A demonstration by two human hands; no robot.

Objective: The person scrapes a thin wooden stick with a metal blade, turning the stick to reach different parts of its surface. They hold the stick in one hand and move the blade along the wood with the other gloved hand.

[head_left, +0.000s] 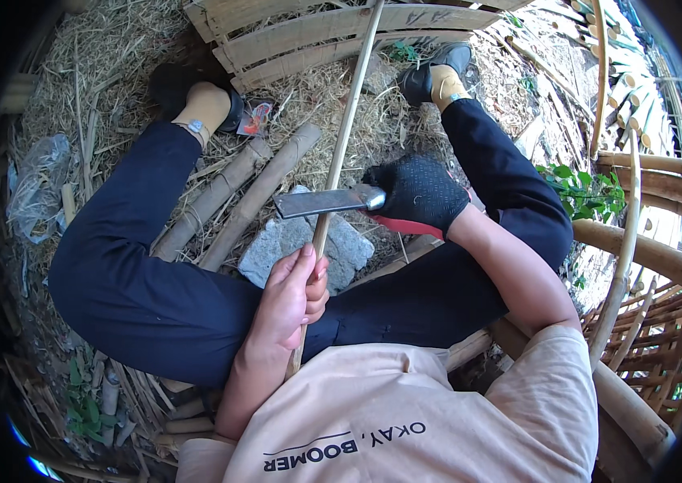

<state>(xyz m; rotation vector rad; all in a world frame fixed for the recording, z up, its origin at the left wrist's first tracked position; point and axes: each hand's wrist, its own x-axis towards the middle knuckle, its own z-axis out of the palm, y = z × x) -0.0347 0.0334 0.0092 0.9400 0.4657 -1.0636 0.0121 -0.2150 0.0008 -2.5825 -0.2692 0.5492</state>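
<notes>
My bare left hand (292, 294) is closed around a long, thin bamboo strip (349, 117). The strip runs from near my waist up between my legs to the top of the view. On my right hand (417, 197) is a black glove with red at its edge, and it grips the handle of a knife (321, 201). The flat, broad blade points left and lies across the strip just above my left hand. Most of the handle is hidden inside the glove. Below the blade, on the ground between my thighs, sits a grey stone block (276, 245).
Two bamboo poles (256, 193) lie left of the stone. Ahead stands a slatted wooden crate (357, 36). Cut bamboo pieces (638, 101) are piled at the far right, above a woven bamboo frame (671, 338). A clear plastic bag (39, 185) lies on straw at left.
</notes>
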